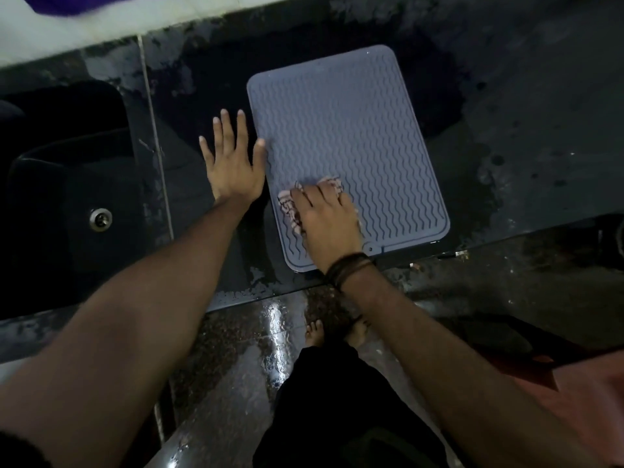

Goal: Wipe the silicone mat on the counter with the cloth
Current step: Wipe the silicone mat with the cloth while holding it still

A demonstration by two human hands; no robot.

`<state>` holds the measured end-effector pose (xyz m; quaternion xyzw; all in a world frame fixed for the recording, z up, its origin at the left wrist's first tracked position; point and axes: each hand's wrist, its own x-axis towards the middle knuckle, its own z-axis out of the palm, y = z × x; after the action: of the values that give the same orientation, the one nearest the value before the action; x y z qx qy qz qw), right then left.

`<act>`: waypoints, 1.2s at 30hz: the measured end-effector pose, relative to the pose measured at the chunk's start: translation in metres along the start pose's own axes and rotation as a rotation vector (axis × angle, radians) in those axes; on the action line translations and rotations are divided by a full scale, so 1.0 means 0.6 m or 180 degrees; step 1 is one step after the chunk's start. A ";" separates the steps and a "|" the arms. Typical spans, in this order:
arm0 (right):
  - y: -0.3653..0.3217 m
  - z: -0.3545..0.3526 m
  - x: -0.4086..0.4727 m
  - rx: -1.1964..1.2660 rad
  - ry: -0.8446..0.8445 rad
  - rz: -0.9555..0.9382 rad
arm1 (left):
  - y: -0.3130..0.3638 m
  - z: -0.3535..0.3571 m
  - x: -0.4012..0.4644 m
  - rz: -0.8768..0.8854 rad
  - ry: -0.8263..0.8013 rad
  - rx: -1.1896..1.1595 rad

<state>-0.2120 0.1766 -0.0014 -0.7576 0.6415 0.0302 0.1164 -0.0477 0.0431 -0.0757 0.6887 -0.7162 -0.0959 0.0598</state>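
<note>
One mat [351, 130], one cloth [297, 211] and two bare hands are in view. The mat is a grey-blue rounded rectangle, ribbed all over with wavy raised lines and framed by a smooth flat border, with a small round hole at its near right corner. It lies flat on the counter [526, 123], a dark glossy slab blotched with wet patches, its near edge close to the counter's front lip.

The cloth is a pale, crumpled rag with darker marks, bunched on the near left part of the mat. The right hand [324, 224] lies palm down on top of it, fingers narrowly spread and pressing the cloth to the mat; several dark bands [347, 268] circle that wrist. The left hand [233, 163] rests flat on the counter just left of the mat, fingers spread wide and holding nothing, its thumb tip at the mat's left border, perhaps touching it, though the dim light makes that hard to judge.

To the left, past a thin metal strip, a dark sink [67, 184] drops away with one round metal drain [100, 217]. A pale ledge runs along the counter's far side. Below the counter a wet, speckled floor [243, 332] shines with reflections, and two bare feet [334, 332] show there above dark trousers. Both forearms cross the lower picture, the right one hiding part of the mat's near edge
</note>
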 end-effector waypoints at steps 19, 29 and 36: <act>0.025 0.009 -0.093 0.0194 0.0081 -0.0035 | 0.012 0.021 -0.056 -0.0295 -0.0259 -0.0095; 0.020 0.038 -0.017 -0.0498 -0.0174 -0.0238 | 0.015 0.019 -0.056 -0.0344 -0.0273 -0.0071; 0.047 0.040 -0.132 -0.0136 -0.0345 -0.0425 | 0.017 0.016 -0.057 -0.0360 -0.0268 -0.0113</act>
<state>-0.2510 0.2540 -0.0134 -0.7983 0.5815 0.0770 0.1364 -0.0586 0.0780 -0.0815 0.7222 -0.6763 -0.1407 0.0363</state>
